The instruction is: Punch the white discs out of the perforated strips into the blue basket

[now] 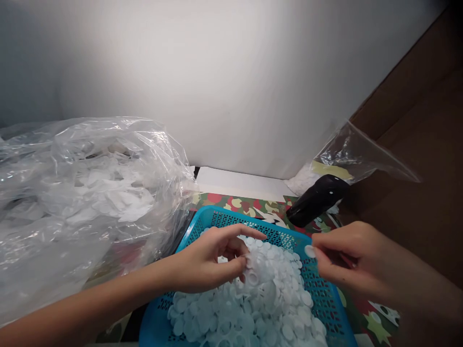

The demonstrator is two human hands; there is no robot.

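A blue perforated plastic basket (327, 301) holds a heap of small white discs (289, 294). Over the heap, my left hand (219, 260) has its thumb and fingers closed on a translucent white piece with round holes (253, 277), partly blurred. Its index finger reaches out above the discs. Beside the basket's right rim, my right hand (347, 260) pinches one small white disc (310, 251) between thumb and forefinger. More holed pieces (231, 325) lie on the heap near the basket's front.
A large clear plastic bag (97, 193) of white scraps fills the left side. Behind the basket's right corner lies a black object (318, 200), close to a smaller clear bag (350, 149). White paper (242, 183) lies along the wall, on a patterned cover (246, 205). Brown cardboard (415, 135) stands at right.
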